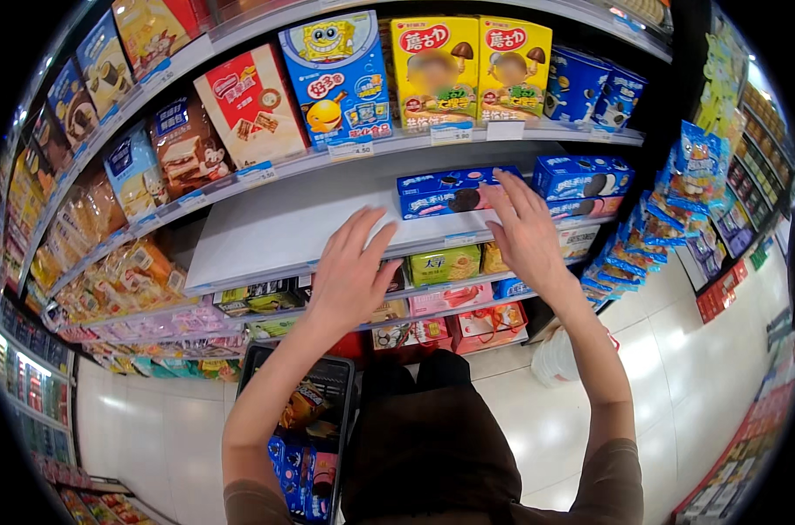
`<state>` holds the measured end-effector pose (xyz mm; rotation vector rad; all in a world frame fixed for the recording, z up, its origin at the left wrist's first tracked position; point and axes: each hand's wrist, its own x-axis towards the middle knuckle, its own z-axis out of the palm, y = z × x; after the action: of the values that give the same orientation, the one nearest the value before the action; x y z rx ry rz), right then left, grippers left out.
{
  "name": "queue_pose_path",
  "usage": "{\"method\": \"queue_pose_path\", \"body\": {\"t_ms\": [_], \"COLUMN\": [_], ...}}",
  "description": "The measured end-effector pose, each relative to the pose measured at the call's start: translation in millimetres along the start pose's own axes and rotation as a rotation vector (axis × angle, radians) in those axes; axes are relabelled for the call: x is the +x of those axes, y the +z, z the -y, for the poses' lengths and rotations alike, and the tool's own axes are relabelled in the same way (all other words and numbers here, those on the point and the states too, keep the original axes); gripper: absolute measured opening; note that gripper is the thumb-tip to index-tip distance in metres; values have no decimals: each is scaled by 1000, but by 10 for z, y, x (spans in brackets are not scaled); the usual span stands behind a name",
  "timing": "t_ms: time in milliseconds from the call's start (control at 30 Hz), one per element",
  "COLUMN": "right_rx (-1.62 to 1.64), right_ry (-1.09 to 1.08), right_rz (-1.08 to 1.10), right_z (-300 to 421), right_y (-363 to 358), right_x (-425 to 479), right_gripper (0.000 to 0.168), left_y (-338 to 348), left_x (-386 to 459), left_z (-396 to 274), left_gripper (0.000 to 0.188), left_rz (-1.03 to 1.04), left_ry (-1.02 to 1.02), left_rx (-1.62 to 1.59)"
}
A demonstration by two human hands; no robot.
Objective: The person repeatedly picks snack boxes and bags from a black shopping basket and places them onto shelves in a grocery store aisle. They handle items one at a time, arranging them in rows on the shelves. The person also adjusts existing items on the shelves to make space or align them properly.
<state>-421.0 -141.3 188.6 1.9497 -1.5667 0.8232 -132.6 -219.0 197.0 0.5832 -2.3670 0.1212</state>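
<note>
A blue box of sandwich cookies (437, 195) lies lengthwise on the white middle shelf (273, 226), seemingly on or before another like it. My right hand (525, 230) is at its right end, fingers spread over the pink part of the print; whether they touch the box is hard to tell. To the right, more blue cookie boxes (582, 177) are stacked. My left hand (355, 269) hovers over the shelf's front edge, left of the cookie box, fingers apart and holding nothing. Beside my legs, a black plastic basket (346, 394) holds blue cookie boxes (305, 476) and other packets.
Yellow cookie boxes (433, 75), a blue cartoon box (337, 79) and blue cups (574, 85) stand on the shelf above. Green packs (445, 264) sit below. Blue snack bags (693, 164) hang at the right. A whitish plastic container (555, 357) stands on the floor.
</note>
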Motion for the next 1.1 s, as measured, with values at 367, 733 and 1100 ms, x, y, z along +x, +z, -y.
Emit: {"method": "queue_pose_path", "body": {"t_ms": [367, 733, 1100], "right_rx": [-98, -130, -133], "right_ry": [44, 23, -95], "right_rz": [217, 272, 70], "right_z": [-421, -438, -164], "right_y": [414, 547, 284], "right_x": [464, 384, 294], "right_gripper": [70, 71, 62], "left_y": [827, 867, 592], "left_x": [879, 860, 611], "left_z": [226, 287, 155], "left_gripper": [65, 63, 60], "left_rz": [91, 213, 33], "left_ry": [-25, -92, 4], "left_rx": [110, 89, 153]}}
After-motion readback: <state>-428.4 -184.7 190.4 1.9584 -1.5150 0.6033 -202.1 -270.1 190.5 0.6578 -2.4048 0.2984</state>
